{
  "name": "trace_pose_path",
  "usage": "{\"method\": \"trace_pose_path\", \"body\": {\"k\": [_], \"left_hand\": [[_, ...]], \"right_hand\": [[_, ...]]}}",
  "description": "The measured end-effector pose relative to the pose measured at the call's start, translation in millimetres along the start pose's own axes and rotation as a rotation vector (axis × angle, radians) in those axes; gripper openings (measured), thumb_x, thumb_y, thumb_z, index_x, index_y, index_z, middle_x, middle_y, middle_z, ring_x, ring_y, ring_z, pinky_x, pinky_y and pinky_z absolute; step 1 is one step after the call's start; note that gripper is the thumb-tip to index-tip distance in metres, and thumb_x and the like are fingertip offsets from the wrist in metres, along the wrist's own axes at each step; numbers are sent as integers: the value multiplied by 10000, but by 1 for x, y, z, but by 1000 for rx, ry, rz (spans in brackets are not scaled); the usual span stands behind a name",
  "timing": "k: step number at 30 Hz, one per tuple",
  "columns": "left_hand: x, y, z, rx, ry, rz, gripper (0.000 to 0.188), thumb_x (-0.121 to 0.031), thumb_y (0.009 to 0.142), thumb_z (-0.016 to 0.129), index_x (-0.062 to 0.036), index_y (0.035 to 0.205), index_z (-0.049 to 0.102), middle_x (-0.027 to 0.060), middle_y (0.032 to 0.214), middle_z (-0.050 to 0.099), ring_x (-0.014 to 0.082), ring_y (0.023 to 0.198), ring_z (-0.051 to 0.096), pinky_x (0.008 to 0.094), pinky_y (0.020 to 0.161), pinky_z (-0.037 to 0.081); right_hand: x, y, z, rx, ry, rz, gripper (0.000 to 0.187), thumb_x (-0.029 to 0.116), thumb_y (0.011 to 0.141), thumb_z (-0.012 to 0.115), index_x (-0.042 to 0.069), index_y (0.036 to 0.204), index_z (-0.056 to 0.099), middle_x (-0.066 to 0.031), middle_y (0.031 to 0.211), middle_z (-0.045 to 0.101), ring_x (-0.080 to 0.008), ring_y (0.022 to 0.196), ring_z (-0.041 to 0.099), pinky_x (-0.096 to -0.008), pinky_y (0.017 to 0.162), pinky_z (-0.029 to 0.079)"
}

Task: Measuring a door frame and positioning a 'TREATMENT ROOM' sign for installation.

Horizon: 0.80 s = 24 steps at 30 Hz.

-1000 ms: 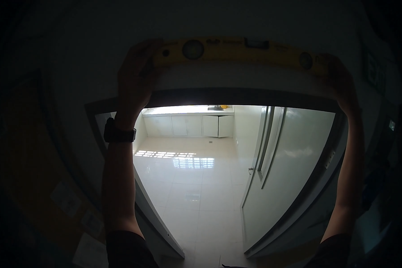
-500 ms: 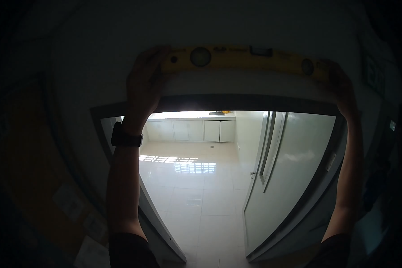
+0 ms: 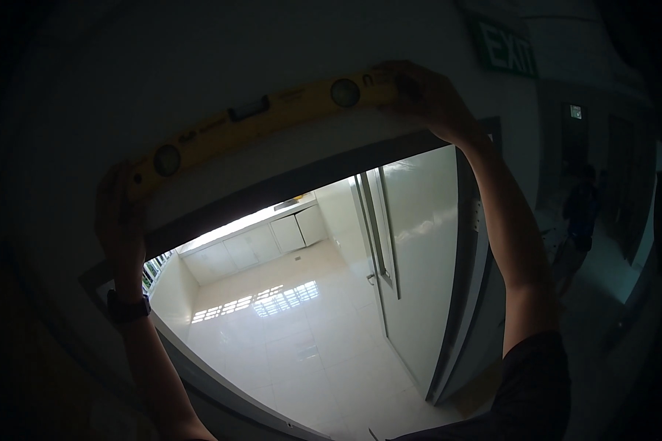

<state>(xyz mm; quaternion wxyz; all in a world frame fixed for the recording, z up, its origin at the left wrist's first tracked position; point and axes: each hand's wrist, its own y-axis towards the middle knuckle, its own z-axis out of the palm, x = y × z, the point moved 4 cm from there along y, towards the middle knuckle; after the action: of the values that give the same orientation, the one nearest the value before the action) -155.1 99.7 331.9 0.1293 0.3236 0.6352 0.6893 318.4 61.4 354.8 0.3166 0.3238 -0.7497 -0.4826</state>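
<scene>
One yellow spirit level (image 3: 261, 122) crosses the upper frame, your left hand (image 3: 120, 219) and right hand (image 3: 435, 103) closed around its ends.

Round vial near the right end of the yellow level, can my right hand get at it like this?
Probably yes: your right hand grips the yellow level by its right end, close beside the round vial, with nothing visible between them. The grip might just have to shift a little.

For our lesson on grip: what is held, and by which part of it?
A yellow spirit level: left hand at one end, right hand at the other.
</scene>
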Motion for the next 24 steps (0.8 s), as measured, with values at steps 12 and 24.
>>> {"method": "trace_pose_path", "body": {"k": [12,24], "left_hand": [[3,-1,1,10,27,-3,527,-1,825,651,-82,1342,583,131,1316,576,293,1239,550,404,1042,457],[2,0,-4,3,-55,-13,522,6,809,659,-80,1321,601,133,1315,578,288,1227,559,392,1042,458]], "right_hand": [[-2,0,2,-15,-45,-4,553,92,812,791,86,1319,570,-112,1219,637,-218,1159,614,-359,995,526],[0,1,1,-44,-1,5,597,92,793,807,62,1337,563,-105,1249,627,-197,1181,591,-332,1020,495]]}}
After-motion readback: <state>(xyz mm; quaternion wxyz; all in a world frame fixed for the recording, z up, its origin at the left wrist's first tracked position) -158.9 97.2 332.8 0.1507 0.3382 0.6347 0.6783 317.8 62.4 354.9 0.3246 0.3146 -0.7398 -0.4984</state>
